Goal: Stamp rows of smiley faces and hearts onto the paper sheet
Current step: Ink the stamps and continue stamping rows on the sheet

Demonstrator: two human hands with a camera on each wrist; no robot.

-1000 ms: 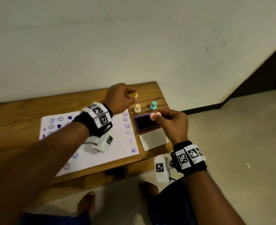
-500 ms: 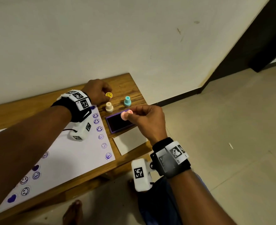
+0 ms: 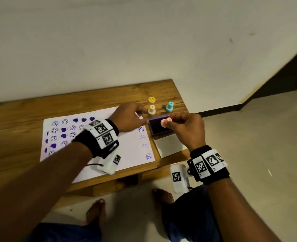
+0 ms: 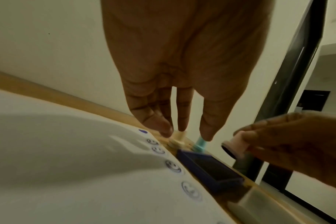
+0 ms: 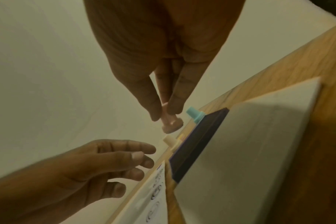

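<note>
right hand [image 3: 186,127] is pinching pink stamp [image 3: 165,122] over pad [image 3: 159,127], needing flat, even inking; left hand [image 3: 128,119] is hovering loose, empty.

The white paper sheet [image 3: 126,154] lies flat on the desk [image 3: 22,119], printed with purple smileys and hearts; just right of it sits the open purple ink pad [image 3: 157,127]; a pink stamp [image 3: 164,122] hangs above the pad — pinched, seemingly tilted; cream stamp [image 3: 151,110], teal stamp [image 3: 169,107] and yellow smiley stamp [image 3: 151,99] stand behind.
</note>
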